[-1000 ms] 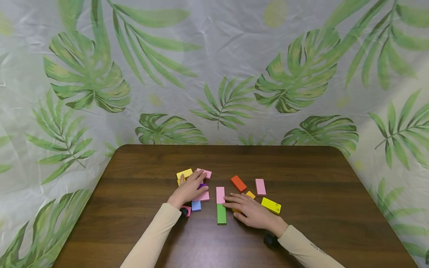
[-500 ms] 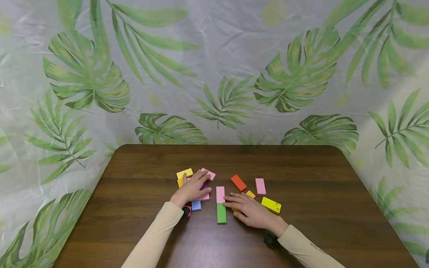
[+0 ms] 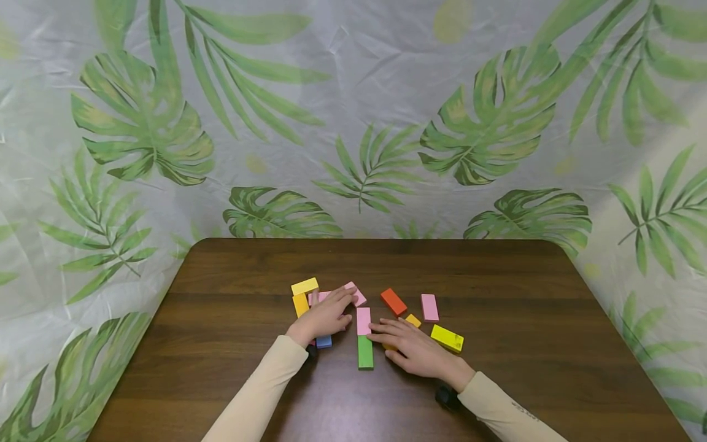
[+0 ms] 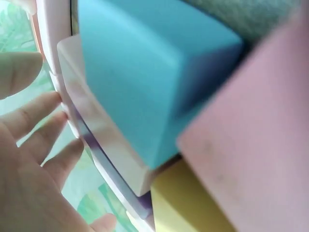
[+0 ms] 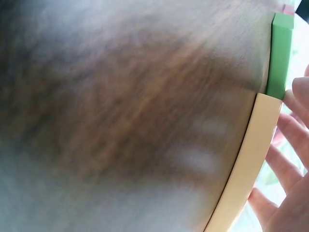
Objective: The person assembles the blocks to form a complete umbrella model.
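My left hand point(image 3: 324, 316) reaches over the left group of blocks, its fingertips resting on a pink block point(image 3: 359, 298) that lies aslant. The left wrist view shows the fingers of that hand point(image 4: 34, 164) spread beside a large blue block point(image 4: 130, 72) and a pink one point(image 4: 256, 130). My right hand point(image 3: 417, 348) lies low over a mostly covered orange block point(image 3: 389, 346). Its fingertips are near a pink block point(image 3: 363, 320) and a green block point(image 3: 365, 353) set end to end. In the right wrist view the fingers touch a tan-looking block point(image 5: 246, 159).
A red block point(image 3: 393, 302), a pink block point(image 3: 429, 307), a small orange block point(image 3: 412, 320) and a yellow block point(image 3: 447, 339) lie right of centre. At left are pale yellow point(image 3: 304, 286) and orange point(image 3: 301, 304) blocks. All lie on a brown table point(image 3: 232, 276).
My left hand has slid to the right, and the pink block under its fingertips has moved right and turned toward the pink and green pair. My right hand has stayed still.
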The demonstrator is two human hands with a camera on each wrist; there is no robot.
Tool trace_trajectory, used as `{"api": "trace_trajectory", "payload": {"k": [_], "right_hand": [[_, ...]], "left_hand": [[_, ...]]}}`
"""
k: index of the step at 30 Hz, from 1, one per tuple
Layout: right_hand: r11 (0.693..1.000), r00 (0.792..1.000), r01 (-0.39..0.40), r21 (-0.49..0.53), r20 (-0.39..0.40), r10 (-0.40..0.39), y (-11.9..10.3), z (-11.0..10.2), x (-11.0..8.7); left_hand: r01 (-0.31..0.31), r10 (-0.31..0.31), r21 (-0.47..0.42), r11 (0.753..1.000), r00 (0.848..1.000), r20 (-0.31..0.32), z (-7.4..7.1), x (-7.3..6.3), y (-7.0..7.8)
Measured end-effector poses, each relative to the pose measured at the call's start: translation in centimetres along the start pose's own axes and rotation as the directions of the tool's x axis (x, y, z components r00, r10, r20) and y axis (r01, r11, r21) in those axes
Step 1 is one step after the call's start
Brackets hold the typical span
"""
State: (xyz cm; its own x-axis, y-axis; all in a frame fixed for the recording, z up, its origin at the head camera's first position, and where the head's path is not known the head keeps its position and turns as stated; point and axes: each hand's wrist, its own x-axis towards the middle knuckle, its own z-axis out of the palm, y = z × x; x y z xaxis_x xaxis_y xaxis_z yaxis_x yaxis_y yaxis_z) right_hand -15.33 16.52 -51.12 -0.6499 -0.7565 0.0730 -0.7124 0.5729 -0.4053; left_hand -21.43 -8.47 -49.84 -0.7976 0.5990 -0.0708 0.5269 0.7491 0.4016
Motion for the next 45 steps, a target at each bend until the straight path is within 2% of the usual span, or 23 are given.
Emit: {"api": "trace_trajectory", "payload": {"k": [5,10,18,26,30,40,45], "right_hand": [[1.000,1.000,0.004,-0.013,-0.002,-0.004,0.05,0.12,0.03],[1.000,1.000,-0.003,-0.015,0.007,0.003,0.02,0.13,0.04],[1.000,1.000,0.000,-0.015,0.004,0.000,-0.03,0.08,0.06],[1.000,1.000,0.003,-0.017,-0.001,-0.003,-0.05,0.05,0.02],[1.000,1.000,0.002,-0.016,0.001,-0.002,-0.06,0.04,-0.01],[1.000,1.000,0.009,-0.013,-0.007,-0.009,-0.12,0.04,-0.04],[1.000,1.000,0.015,-0.006,-0.009,-0.015,-0.16,-0.01,-0.08]], "left_hand": [[-0.044,0.044,0.002,0.999,0.999,-0.018,0.02,-0.10,0.13],[-0.069,0.069,0.029,0.997,0.998,-0.006,0.02,-0.02,0.16],[-0.076,0.074,0.033,0.997,0.996,0.056,0.19,0.16,0.33],[-0.074,0.071,0.076,0.994,0.996,0.046,0.44,0.10,0.34],[-0.066,0.063,0.070,0.995,0.997,0.040,0.65,0.08,0.29],[-0.060,0.057,0.035,0.998,0.995,0.076,0.79,-0.27,0.40],[-0.067,0.063,0.059,0.996,0.995,0.075,0.97,-0.67,0.54]]}}
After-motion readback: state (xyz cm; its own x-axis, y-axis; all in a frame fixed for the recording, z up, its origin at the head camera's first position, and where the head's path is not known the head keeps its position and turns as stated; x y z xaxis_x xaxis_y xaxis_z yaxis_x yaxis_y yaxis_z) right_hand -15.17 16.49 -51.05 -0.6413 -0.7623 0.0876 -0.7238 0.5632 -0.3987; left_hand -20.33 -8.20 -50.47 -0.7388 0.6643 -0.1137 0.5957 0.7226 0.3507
